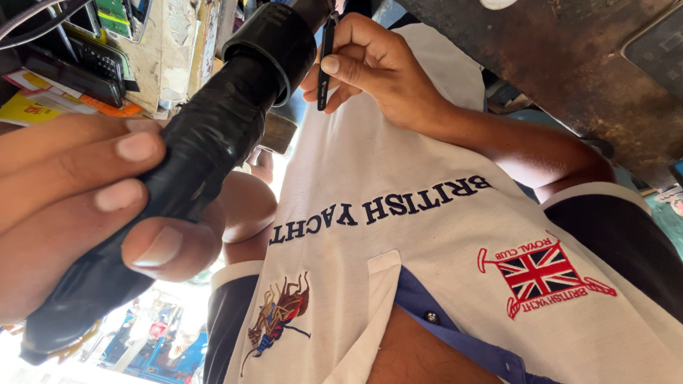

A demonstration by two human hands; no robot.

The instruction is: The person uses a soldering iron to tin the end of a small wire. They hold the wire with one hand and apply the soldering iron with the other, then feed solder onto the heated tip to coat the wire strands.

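Left hand (78,206) fingers wrapped round black taped tool (206,142); right hand (377,67) pinching thin black tweezers (326,60). Tape looks slick, so slip risk, tips likely wander.

A white polo shirt (427,235) with dark sleeves (626,242), a blue-lined collar placket with a snap button (431,317), dark lettering, a red flag emblem (541,274), and an embroidered horse-rider motif (279,313).
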